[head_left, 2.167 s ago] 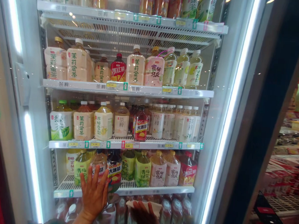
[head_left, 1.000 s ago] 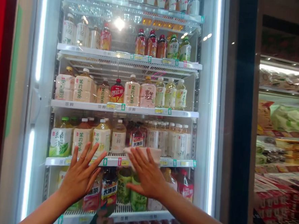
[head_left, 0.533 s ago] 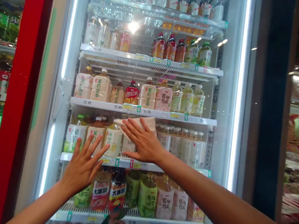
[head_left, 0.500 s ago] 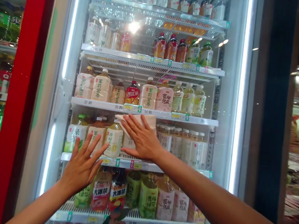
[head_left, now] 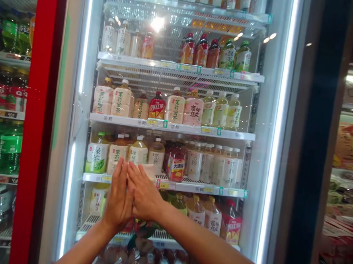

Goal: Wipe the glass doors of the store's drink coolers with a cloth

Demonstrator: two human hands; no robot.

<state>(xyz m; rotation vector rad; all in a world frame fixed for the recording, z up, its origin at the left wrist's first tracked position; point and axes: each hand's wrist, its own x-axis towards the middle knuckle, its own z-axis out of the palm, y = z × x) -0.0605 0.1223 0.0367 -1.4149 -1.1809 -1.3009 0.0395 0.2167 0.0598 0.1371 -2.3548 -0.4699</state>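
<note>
While the left hand (head_left: 118,202) stands straight-fingered, nothing visible in it, the right hand (head_left: 145,194), touching or just beside it, lies unclenched over a pale cloth (head_left: 150,170); visible strip runs sideways, rightward past the fingers, against the cooler's glass door (head_left: 158,24).

From my remote post I face a glass front (head_left: 179,78); behind it, bottles (head_left: 194,161) stand in rows on stacked shelves (head_left: 182,127). Before it, low and slightly left of centre, are the left hand (head_left: 118,200) and, just to its right, the right hand (head_left: 144,193). A cloth (head_left: 149,171) lies behind the right hand; whether it touches the glass front I can't quite tell. A bottle rack (head_left: 0,178) stands far left, packaged goods (head_left: 347,138) far right.
</note>
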